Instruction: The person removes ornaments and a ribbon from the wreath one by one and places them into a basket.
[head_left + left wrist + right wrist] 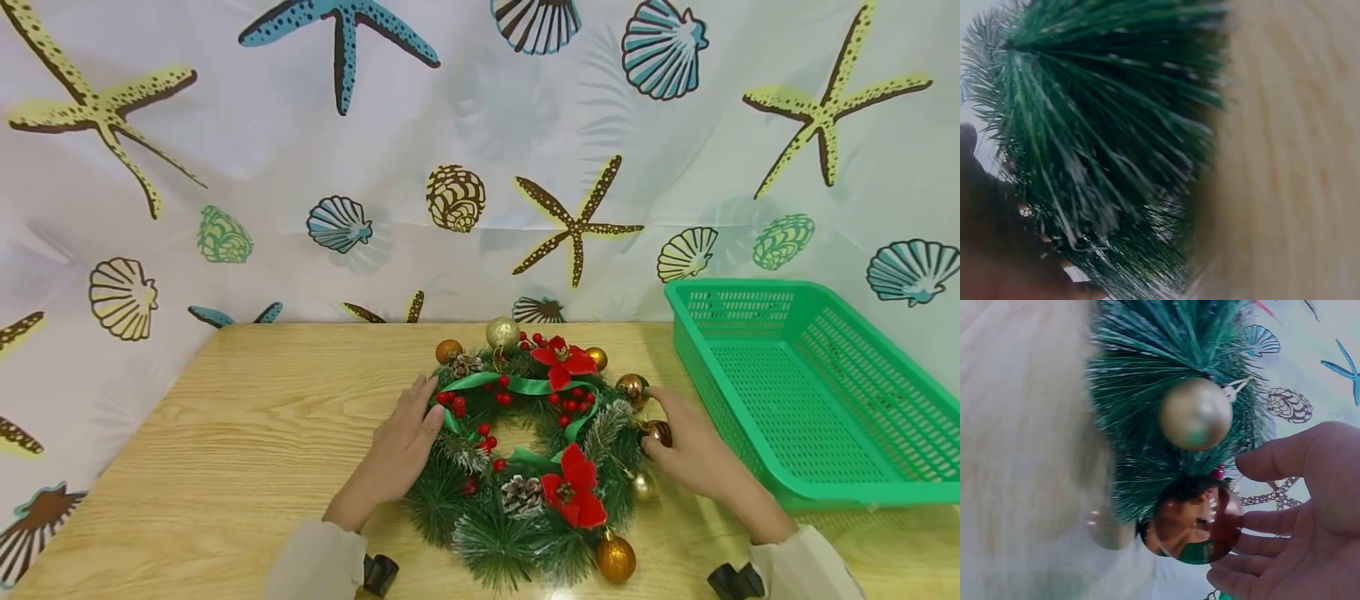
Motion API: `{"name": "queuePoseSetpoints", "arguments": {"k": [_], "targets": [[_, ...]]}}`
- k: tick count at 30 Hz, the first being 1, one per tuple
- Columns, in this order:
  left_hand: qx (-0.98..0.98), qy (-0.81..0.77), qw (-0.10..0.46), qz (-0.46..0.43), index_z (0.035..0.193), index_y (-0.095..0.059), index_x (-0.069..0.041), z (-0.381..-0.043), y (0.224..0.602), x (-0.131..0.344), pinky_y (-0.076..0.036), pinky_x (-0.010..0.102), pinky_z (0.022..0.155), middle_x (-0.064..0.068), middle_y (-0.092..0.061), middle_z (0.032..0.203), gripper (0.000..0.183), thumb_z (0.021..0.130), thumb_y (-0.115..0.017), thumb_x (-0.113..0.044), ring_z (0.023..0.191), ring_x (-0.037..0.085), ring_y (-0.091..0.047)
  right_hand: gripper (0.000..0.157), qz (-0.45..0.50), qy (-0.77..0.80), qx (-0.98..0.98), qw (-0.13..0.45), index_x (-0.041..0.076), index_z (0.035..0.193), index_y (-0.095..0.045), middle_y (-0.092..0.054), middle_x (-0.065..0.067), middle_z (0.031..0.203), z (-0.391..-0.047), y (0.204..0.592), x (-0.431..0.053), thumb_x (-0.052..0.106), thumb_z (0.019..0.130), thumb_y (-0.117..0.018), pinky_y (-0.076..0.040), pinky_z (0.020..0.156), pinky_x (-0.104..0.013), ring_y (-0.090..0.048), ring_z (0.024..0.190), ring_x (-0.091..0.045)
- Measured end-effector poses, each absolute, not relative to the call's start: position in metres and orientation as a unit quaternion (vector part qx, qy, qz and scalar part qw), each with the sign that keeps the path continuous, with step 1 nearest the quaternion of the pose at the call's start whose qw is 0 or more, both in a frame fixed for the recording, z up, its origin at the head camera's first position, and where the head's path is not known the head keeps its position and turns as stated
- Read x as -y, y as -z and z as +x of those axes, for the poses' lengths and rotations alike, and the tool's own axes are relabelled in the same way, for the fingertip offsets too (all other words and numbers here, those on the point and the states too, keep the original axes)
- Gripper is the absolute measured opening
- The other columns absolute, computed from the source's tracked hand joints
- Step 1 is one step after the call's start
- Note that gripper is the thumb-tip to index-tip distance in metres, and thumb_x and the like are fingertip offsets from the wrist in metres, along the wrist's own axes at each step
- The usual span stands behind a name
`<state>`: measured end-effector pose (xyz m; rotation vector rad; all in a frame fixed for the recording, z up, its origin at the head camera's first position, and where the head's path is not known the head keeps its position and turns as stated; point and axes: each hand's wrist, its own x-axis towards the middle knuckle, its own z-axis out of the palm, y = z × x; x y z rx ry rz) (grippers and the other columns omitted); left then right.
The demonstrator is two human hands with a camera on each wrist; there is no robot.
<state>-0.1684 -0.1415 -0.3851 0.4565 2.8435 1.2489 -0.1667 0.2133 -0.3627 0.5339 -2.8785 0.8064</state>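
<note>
A green Christmas wreath (498, 500) lies on the wooden table, with red poinsettias, berries, pine cones, baubles and a green ribbon (480, 382). My left hand (401, 437) rests against its left edge, fingers fairly straight and thumb over the needles; the left wrist view shows the needles (1104, 119) close up, partly covering the fingers. At the right edge, my right hand (693, 442) has its fingertips at two shiny brown baubles (633, 389). In the right wrist view the fingers lie beside a brown bauble (1197, 519), the thumb spread apart below a pale gold bauble (1196, 414).
A green plastic basket (720, 408) stands right of the wreath, close to my right forearm. Behind the wooden table (247, 433) hangs a white cloth (285, 150) printed with starfish and shells. An orange bauble (615, 558) sits at the wreath's front right.
</note>
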Motion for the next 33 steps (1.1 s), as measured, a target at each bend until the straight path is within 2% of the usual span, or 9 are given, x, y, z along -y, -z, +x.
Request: {"name": "queuePoseSetpoints", "arguments": {"k": [5,7,10,12,14,21,26,33], "targets": [[-0.910,-0.383,0.024,0.159,0.155,-0.008,-0.012,-0.168,0.392,0.142,-0.004,0.077,0.102,0.014,0.000,0.161,0.060,0.105,-0.026,-0.041,0.145,0.044,0.001,0.062,0.182,-0.268,0.944,0.056,-0.009,0.139,-0.036,-0.041,-0.035,0.138,-0.165,0.369,-0.215,0.007,0.086,-0.062,-0.038,0.098,-0.064,-0.042,0.124,-0.053],[-0.913,-0.373,0.028,0.164,0.155,-0.007,-0.012,-0.168,0.393,0.142,-0.006,0.077,0.103,0.014,-0.001,0.161,0.062,0.105,-0.027,-0.041,0.146,0.043,0.000,0.061,0.186,-0.269,0.943,0.059,-0.008,0.139,-0.037,-0.043,-0.034,0.137,-0.165,0.371,-0.217,0.007,0.085,-0.062,-0.041,0.095,-0.062,-0.048,0.119,-0.051],[-0.916,-0.361,0.027,0.171,0.155,-0.007,-0.012,-0.168,0.392,0.142,-0.008,0.075,0.104,0.014,-0.002,0.161,0.063,0.105,-0.029,-0.042,0.146,0.043,-0.003,0.060,0.190,-0.274,0.941,0.060,-0.007,0.138,-0.039,-0.047,-0.032,0.134,-0.165,0.374,-0.220,0.007,0.085,-0.063,-0.051,0.081,-0.050,-0.062,0.097,-0.037],[-0.918,-0.356,0.026,0.173,0.155,-0.008,-0.012,-0.168,0.392,0.142,-0.009,0.074,0.105,0.014,-0.002,0.161,0.063,0.104,-0.031,-0.042,0.146,0.043,-0.004,0.059,0.192,-0.277,0.939,0.061,-0.007,0.137,-0.040,-0.049,-0.031,0.131,-0.165,0.375,-0.222,0.006,0.085,-0.064,-0.052,0.072,-0.040,-0.063,0.087,-0.026],[-0.919,-0.354,0.029,0.171,0.155,-0.008,-0.013,-0.168,0.392,0.141,-0.010,0.074,0.105,0.013,-0.002,0.161,0.064,0.104,-0.032,-0.044,0.146,0.041,-0.004,0.059,0.191,-0.280,0.939,0.059,-0.007,0.137,-0.040,-0.050,-0.031,0.131,-0.165,0.376,-0.223,0.006,0.085,-0.064,-0.050,0.067,-0.034,-0.062,0.083,-0.021],[-0.921,-0.351,0.036,0.167,0.156,-0.007,-0.015,-0.169,0.392,0.143,-0.010,0.075,0.104,0.014,0.000,0.161,0.066,0.103,-0.033,-0.046,0.147,0.040,-0.004,0.055,0.182,-0.287,0.938,0.068,-0.007,0.134,-0.045,-0.052,-0.031,0.127,-0.164,0.378,-0.223,0.005,0.084,-0.065,-0.052,0.066,-0.034,-0.063,0.088,-0.030],[-0.923,-0.346,0.037,0.163,0.156,-0.007,-0.015,-0.169,0.392,0.146,-0.011,0.075,0.104,0.013,-0.001,0.161,0.066,0.103,-0.033,-0.045,0.147,0.040,-0.004,0.052,0.186,-0.290,0.936,0.074,-0.007,0.131,-0.048,-0.053,-0.030,0.127,-0.166,0.381,-0.222,0.004,0.083,-0.066,-0.055,0.075,-0.042,-0.061,0.100,-0.038],[-0.923,-0.347,0.040,0.163,0.156,-0.007,-0.015,-0.169,0.392,0.146,-0.011,0.075,0.104,0.014,-0.002,0.161,0.066,0.103,-0.032,-0.046,0.147,0.040,-0.004,0.050,0.176,-0.288,0.939,0.069,-0.008,0.125,-0.052,-0.059,-0.025,0.115,-0.164,0.382,-0.224,0.002,0.080,-0.070,-0.056,0.071,-0.036,-0.062,0.092,-0.031]]}}
